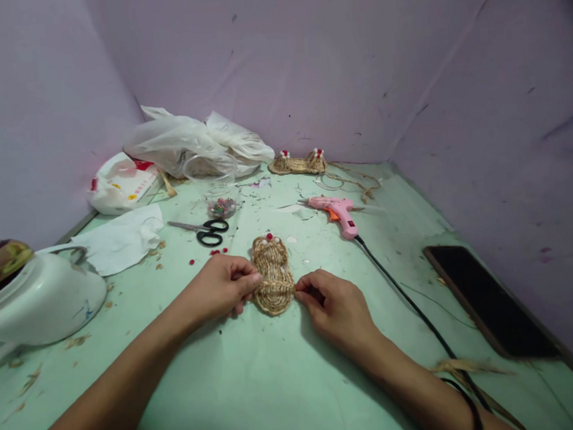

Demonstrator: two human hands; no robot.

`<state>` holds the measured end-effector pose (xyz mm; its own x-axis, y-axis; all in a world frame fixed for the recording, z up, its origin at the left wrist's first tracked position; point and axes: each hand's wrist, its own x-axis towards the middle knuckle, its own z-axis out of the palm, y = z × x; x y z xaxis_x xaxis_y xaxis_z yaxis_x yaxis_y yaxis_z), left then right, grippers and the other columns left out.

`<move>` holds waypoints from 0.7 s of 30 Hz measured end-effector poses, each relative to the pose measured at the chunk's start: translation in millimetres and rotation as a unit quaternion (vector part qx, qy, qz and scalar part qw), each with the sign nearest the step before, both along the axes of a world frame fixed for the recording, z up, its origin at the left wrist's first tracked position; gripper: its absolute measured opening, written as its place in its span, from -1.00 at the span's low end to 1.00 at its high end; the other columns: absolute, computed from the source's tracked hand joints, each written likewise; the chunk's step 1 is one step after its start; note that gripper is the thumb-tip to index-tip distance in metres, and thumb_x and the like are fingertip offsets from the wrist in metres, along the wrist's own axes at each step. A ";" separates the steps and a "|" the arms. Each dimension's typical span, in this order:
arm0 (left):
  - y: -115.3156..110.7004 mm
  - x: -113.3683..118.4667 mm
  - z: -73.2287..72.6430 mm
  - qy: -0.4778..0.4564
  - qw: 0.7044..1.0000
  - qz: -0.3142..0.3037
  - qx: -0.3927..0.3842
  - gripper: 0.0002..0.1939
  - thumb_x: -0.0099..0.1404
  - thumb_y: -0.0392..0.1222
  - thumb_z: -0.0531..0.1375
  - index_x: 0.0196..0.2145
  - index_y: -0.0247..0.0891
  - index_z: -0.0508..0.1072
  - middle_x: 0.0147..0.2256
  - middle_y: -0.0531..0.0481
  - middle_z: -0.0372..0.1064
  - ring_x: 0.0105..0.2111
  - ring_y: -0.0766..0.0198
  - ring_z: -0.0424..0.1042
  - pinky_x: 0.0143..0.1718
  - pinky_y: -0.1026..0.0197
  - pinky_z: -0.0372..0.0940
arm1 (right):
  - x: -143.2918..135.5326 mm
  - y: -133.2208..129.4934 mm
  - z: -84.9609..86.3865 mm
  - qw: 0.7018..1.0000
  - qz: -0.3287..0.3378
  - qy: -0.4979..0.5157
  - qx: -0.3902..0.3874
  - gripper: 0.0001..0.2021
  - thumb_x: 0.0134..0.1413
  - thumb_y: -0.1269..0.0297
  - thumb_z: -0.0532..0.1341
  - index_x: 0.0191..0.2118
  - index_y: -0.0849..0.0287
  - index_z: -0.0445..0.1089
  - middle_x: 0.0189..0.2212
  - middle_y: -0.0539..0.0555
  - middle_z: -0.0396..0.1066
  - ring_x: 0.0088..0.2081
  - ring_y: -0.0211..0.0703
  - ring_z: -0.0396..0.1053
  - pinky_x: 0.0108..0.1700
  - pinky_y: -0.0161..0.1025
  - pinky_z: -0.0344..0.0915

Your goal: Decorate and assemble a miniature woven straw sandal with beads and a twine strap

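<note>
A small woven straw slipper point(271, 263) lies on the green table in front of me, with a red bead point(269, 236) and white beads at its far end. Across its near part runs a thin straw braid point(277, 284). My left hand point(229, 283) pinches the braid's left end at the slipper's edge. On the other side, my right hand point(332, 305) has thumb and forefinger closed on the right end. Several loose red beads point(218, 252) are scattered just beyond my left hand.
Black-handled scissors point(210, 233) and a clear cup of beads point(221, 206) lie beyond my left hand. A pink glue gun point(335, 214) trails its black cord past my right arm. Phone point(489, 301) at right, white pot point(38, 303) at left, plastic bags point(199, 139) and another beaded straw piece point(297, 165) behind.
</note>
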<state>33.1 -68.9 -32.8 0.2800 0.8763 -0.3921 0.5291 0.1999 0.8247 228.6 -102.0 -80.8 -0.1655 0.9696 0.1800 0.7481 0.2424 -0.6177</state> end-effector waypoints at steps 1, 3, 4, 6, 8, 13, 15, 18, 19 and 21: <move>1.0 -2.8 1.6 0.003 1.000 0.003 0.007 -0.82 0.10 -0.14 0.10 -0.55 -0.28 0.28 -0.75 0.17 0.16 -0.77 0.44 0.16 -0.72 0.37 0.08 | -0.2 0.3 0.2 1.000 -0.001 0.001 -0.002 -0.93 -0.05 0.42 0.17 -0.40 0.13 0.38 -0.47 -0.02 0.43 -0.45 -0.23 0.33 -0.41 -0.32 0.17; 3.6 -9.2 3.9 0.020 0.999 -0.001 0.024 -0.86 0.06 -0.17 0.11 -0.55 -0.29 0.29 -0.73 0.17 0.17 -0.74 0.44 0.17 -0.69 0.36 0.09 | -0.4 0.8 0.8 1.000 0.000 0.003 -0.002 -0.92 -0.05 0.42 0.17 -0.40 0.13 0.38 -0.47 -0.02 0.42 -0.45 -0.23 0.33 -0.41 -0.31 0.17; 4.9 -12.1 4.3 0.034 0.999 -0.006 0.032 -0.88 0.04 -0.20 0.12 -0.55 -0.29 0.30 -0.72 0.16 0.17 -0.73 0.43 0.17 -0.67 0.36 0.09 | -0.5 0.9 1.0 1.000 0.001 0.002 -0.002 -0.92 -0.05 0.42 0.17 -0.40 0.13 0.38 -0.48 -0.02 0.42 -0.45 -0.22 0.33 -0.41 -0.31 0.17; 7.1 -15.6 3.4 0.065 0.997 -0.011 0.040 -0.93 -0.01 -0.24 0.12 -0.55 -0.30 0.32 -0.71 0.15 0.18 -0.71 0.41 0.19 -0.65 0.35 0.09 | -0.6 0.8 1.3 1.000 0.002 -0.002 -0.003 -0.92 -0.06 0.43 0.17 -0.41 0.13 0.38 -0.48 -0.02 0.42 -0.45 -0.22 0.33 -0.41 -0.31 0.16; 8.0 -15.2 0.7 0.096 0.995 -0.004 0.039 -0.92 -0.03 -0.27 0.09 -0.52 -0.30 0.35 -0.72 0.15 0.18 -0.71 0.39 0.18 -0.64 0.33 0.07 | -0.6 0.3 1.1 1.000 0.001 -0.004 -0.004 -0.92 -0.06 0.43 0.17 -0.42 0.13 0.38 -0.49 -0.02 0.41 -0.46 -0.23 0.32 -0.41 -0.31 0.16; 4.8 -5.5 -8.5 0.157 0.984 -0.023 0.077 -0.83 -0.02 -0.26 0.05 -0.63 -0.32 0.40 -0.72 0.12 0.10 -0.68 0.39 0.08 -0.62 0.32 -0.02 | -0.8 -0.6 -0.5 1.000 -0.008 0.017 0.006 -0.92 -0.05 0.42 0.18 -0.40 0.14 0.40 -0.42 0.02 0.38 -0.48 -0.25 0.30 -0.41 -0.31 0.19; 3.4 -2.4 -11.4 0.160 0.983 -0.031 0.090 -0.79 0.00 -0.22 0.06 -0.66 -0.33 0.40 -0.71 0.11 0.09 -0.65 0.39 0.05 -0.61 0.31 -0.04 | -0.9 -0.2 -0.7 1.000 -0.014 0.026 0.007 -0.91 -0.05 0.41 0.19 -0.38 0.15 0.42 -0.39 0.04 0.37 -0.49 -0.26 0.29 -0.42 -0.30 0.20; 2.7 -0.4 -13.6 0.151 0.984 -0.030 0.091 -0.79 0.01 -0.20 0.06 -0.65 -0.32 0.41 -0.70 0.11 0.09 -0.65 0.39 0.03 -0.60 0.30 -0.05 | -0.7 1.4 -1.3 0.999 -0.010 0.032 0.002 -0.88 -0.04 0.42 0.18 -0.36 0.13 0.45 -0.38 0.04 0.39 -0.46 -0.25 0.31 -0.40 -0.30 0.21; 2.8 -0.4 -13.9 0.146 0.985 -0.028 0.090 -0.79 0.01 -0.20 0.06 -0.66 -0.32 0.40 -0.71 0.11 0.07 -0.65 0.39 0.01 -0.60 0.30 -0.06 | -0.5 2.2 -1.8 0.999 -0.009 0.034 -0.002 -0.88 -0.04 0.42 0.18 -0.37 0.12 0.45 -0.39 0.02 0.40 -0.45 -0.25 0.32 -0.39 -0.29 0.21; 3.4 -1.1 -14.3 0.130 0.988 -0.025 0.082 -0.80 0.00 -0.21 0.07 -0.68 -0.32 0.36 -0.72 0.14 0.02 -0.66 0.41 -0.03 -0.61 0.31 -0.09 | 0.2 4.0 -2.9 0.999 -0.013 0.045 -0.015 -0.88 -0.05 0.43 0.18 -0.40 0.12 0.46 -0.41 0.01 0.41 -0.44 -0.24 0.33 -0.38 -0.29 0.21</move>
<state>32.0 -65.5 -47.1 0.2329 0.9214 -0.3112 0.7332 0.0439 0.6786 228.8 -98.1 -83.8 -0.1251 0.9786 0.1635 0.6947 0.2041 -0.6898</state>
